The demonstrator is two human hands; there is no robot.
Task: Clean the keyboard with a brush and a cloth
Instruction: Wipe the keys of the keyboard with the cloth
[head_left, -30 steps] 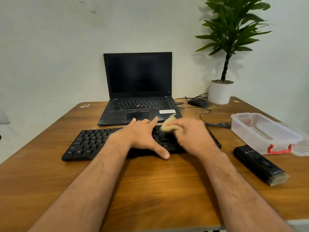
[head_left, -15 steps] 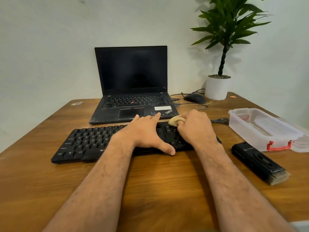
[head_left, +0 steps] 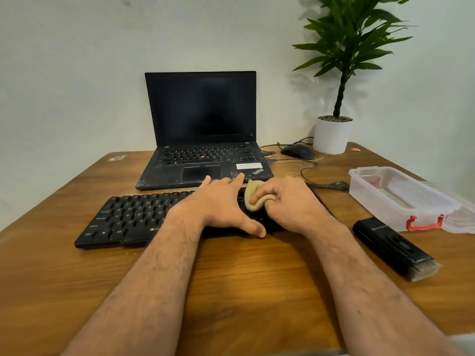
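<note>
You are looking down at a wooden desk point(head_left: 244, 291) from head height, with both bare forearms reaching forward. A black keyboard point(head_left: 133, 218) lies flat across the middle of the desk, running from the left toward the right, and both your hands sit over its right half. Your left hand point(head_left: 221, 206) lies flat on the keys with the fingers straight and spread, the thumb stretched out along the keyboard's near edge; it holds nothing and simply presses down. Your right hand point(head_left: 290, 204) is just beside it, fingers curled around a bunched beige cloth point(head_left: 253, 197), which is pressed against the keys between the two hands. To the right of the keyboard, apart from it, a black brush point(head_left: 393, 249) lies on the desk with its pale bristles pointing toward you. Beyond the brush stands a clear plastic box point(head_left: 401, 196) with a red latch. Behind the keyboard sits an open black laptop point(head_left: 203, 140), its screen dark. Farther back on the right are a black mouse point(head_left: 298, 151) with a trailing cable and a potted plant point(head_left: 341, 73) in a white pot.
</note>
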